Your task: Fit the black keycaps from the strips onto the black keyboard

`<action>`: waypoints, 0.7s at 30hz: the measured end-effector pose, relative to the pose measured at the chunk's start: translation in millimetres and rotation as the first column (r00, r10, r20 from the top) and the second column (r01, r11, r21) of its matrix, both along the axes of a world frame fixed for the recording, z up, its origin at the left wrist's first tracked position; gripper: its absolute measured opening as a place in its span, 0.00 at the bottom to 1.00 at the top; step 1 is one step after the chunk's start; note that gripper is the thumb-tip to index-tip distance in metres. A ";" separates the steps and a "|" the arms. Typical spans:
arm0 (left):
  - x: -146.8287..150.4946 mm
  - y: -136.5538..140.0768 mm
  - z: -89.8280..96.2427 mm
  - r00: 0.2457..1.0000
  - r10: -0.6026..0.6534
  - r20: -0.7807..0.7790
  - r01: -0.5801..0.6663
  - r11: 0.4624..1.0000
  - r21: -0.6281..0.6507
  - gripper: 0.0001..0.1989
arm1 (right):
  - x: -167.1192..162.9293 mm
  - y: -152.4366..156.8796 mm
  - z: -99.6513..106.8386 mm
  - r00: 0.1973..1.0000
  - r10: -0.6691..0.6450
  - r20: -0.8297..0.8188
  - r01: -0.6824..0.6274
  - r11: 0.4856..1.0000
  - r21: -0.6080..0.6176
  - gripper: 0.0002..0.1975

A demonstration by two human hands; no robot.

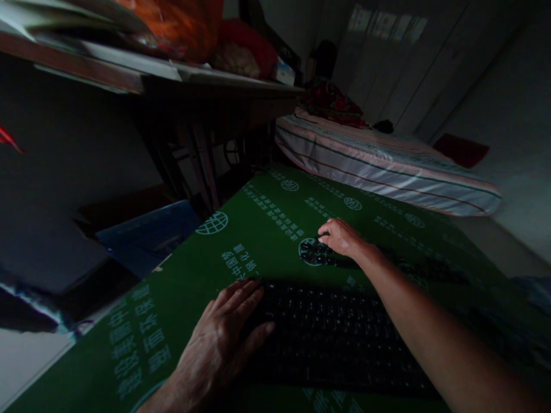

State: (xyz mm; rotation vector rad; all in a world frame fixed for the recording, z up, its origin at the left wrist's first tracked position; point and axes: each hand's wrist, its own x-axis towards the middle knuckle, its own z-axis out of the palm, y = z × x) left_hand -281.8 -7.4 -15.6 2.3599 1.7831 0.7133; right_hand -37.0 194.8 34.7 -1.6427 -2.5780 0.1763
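Note:
A black keyboard lies on the green board, its surface dark and hard to make out. My left hand rests on its left end, fingers stretched toward the far corner and thumb apart over the keys. Beyond the keyboard, a small cluster of loose black keycaps sits on a printed globe. Just above that cluster my right hand pinches a small black keycap between thumb and fingers. My right forearm crosses above the keyboard's right part and hides some of it.
The green board carries pale printed characters and globes. More dark small pieces lie right of my forearm. A striped mattress stands behind. At left is a loaded table, with a blue panel below.

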 end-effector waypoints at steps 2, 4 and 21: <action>-0.2 -0.5 -1.3 1.000 0.004 -0.003 -0.004 1.000 -0.003 0.26 | -0.9 2.0 -1.6 1.000 0.002 0.015 -0.002 1.000 -0.006 0.10; -0.8 -0.6 -2.3 1.000 0.005 -0.008 -0.005 1.000 -0.006 0.27 | -2.1 3.4 -2.9 1.000 0.005 0.027 -0.005 1.000 -0.009 0.10; 3.9 0.5 11.8 1.000 -0.009 0.010 0.010 1.000 -0.022 0.27 | -6.2 8.5 -6.5 0.969 0.212 0.131 -0.223 0.972 0.077 0.06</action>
